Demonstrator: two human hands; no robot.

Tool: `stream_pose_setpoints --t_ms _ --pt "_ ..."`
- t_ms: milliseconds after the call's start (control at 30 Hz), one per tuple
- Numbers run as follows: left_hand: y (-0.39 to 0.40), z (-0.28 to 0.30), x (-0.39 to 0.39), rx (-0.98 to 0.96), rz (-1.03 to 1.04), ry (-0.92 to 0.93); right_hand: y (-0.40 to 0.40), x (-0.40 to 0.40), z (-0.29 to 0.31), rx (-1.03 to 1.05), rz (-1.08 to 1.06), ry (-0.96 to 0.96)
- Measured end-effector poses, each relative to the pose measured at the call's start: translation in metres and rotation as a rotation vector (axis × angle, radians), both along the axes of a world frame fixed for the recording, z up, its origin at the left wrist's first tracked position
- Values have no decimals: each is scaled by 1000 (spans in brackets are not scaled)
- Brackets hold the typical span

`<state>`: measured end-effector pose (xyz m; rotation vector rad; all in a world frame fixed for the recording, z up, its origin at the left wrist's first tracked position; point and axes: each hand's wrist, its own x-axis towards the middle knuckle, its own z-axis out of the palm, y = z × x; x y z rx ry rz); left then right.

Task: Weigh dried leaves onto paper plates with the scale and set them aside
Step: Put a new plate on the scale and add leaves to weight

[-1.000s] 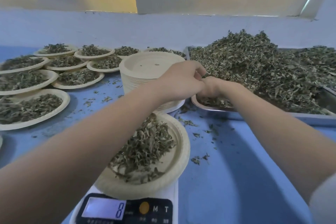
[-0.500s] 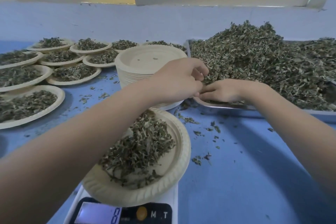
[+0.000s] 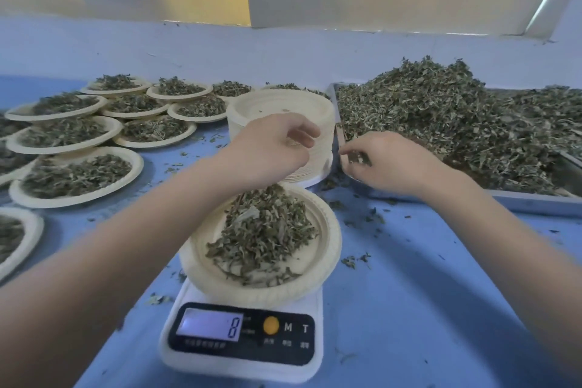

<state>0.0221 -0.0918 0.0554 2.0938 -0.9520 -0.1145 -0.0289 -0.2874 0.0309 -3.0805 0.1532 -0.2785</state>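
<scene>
Right hand (image 3: pixel 385 164) grip pinching leaves (image 3: pixel 357 157), left hand (image 3: pixel 271 148) grip loosely apart, plate (image 3: pixel 327 249) flat on scale (image 3: pixel 242 340)

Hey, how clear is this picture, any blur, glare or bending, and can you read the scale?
Head view: the left forearm near the lens is soft and smeared; the scale display glows pale but its digit 8 reads; the wide lens bows the tabletop and wall edges; lighting is even, with soft shadows under the plates.
</scene>
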Motion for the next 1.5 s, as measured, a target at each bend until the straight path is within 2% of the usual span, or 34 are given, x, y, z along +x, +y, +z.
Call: stream_pose_setpoints --t_ms 100,200,300,433,600,700,767,833,967,1100,1300,1500 --pt "28 -10 -6 -11 66 -52 26 -26 -2 133 162 -24" --pt "61 -28 -13 46 124 -20 45 -54 -9 379 186 126" --pt "80 -41 -19 139 165 15 57 -64 -16 436 250 159" --pt "80 -38 -25 90 191 31 83 -62 -11 310 350 0" --pt "78 -35 -24 -45 257 36 121 -36 -9 -60 363 -143" --pt "79 -36 -23 -102 280 60 127 -25 -9 -152 406 -152" --pt "79 -38 -22 -131 288 59 125 -21 -9 -136 431 -133" --pt "78 -40 -21 -177 303 60 123 -19 -7 -34 450 -178" --pt "76 -42 -19 -276 327 73 117 -19 12 205 425 -417" --pt "67 -31 -22 -342 296 63 112 -17 29 306 384 -584" --pt "36 -1 -28 -383 192 49 93 -12 41 292 328 -679" --pt "-25 10 -23 -236 81 102 45 -16 34 226 202 -692"
